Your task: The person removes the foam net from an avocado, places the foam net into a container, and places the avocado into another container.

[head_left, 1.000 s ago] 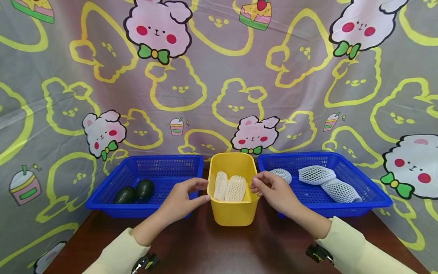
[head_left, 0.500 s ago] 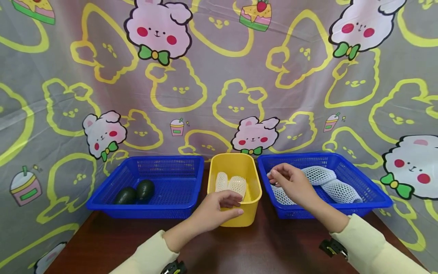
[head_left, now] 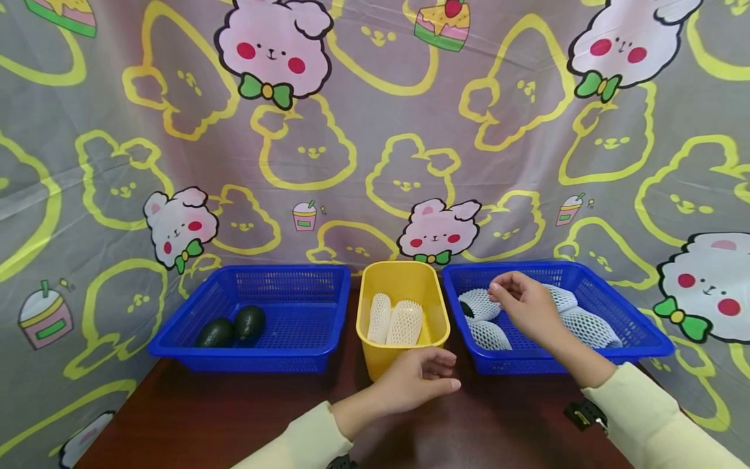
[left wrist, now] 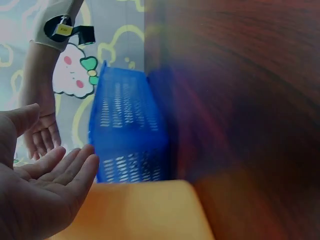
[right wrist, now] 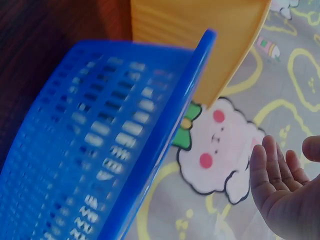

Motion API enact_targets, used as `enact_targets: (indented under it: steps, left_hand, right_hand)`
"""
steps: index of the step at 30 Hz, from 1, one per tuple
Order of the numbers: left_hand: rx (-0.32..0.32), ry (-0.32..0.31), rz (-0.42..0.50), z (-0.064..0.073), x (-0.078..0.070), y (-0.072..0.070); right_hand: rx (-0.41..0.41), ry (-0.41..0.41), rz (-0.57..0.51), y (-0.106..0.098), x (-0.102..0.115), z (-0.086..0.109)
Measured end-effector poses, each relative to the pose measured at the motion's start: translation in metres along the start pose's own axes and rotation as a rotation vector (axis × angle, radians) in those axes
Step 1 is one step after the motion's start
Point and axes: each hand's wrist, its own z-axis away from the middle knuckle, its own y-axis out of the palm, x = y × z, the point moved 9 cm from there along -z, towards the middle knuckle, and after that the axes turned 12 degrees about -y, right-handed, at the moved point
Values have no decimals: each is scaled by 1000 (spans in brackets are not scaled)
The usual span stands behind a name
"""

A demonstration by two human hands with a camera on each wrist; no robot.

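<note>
My left hand [head_left: 417, 383] hovers before the yellow bin [head_left: 404, 355], palm turned sideways, fingers loosely bent and holding nothing. In the bin stand two cream foam net sleeves [head_left: 405, 322]. My right hand [head_left: 530, 309] is over the right blue basket [head_left: 562, 361]; the right wrist view shows its relaxed fingers without anything in them. Beneath and left of it lie a netted fruit [head_left: 477, 304] with a dark green end showing and another white-netted piece [head_left: 491, 336]. Farther right, a white-netted piece [head_left: 588, 327] rests beside one partly hidden by the hand.
Two dark green avocado-like fruits [head_left: 249, 324] lie in the left blue basket [head_left: 252, 361]. Both baskets flank the bin on a dark brown wooden table [head_left: 234, 417]. A patterned cloth [head_left: 363, 163] hangs close behind them.
My left hand has moved right, from the bin's left rim to in front of it. My right hand has shifted right from the bin to over the basket, uncovering netted pieces at its left.
</note>
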Motion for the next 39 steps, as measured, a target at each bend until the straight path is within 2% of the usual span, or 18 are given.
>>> enact_targets:
  steps: [7, 14, 18, 21, 29, 33, 39]
  left_hand:
    - [-24, -68, 39, -20, 16, 18]
    - [-81, -171, 140, -34, 24, 30]
    - [-111, -219, 233, -41, 30, 34]
    - [-116, -217, 308, -44, 32, 40]
    - [-140, -187, 422, -48, 35, 48]
    - [-130, -162, 495, -52, 34, 52]
    - [-134, -197, 594, -56, 37, 56]
  right_hand:
    - [-2, -7, 141, -14, -20, 3]
    - [-2, -19, 264, -30, -43, 4]
    - [6, -9, 315, -38, -60, 4]
    - [31, 31, 355, -44, -75, 6]
    - [113, 124, 445, -61, -124, 13]
    - [142, 174, 483, -73, -151, 18]
    - [198, 256, 509, -84, -186, 29]
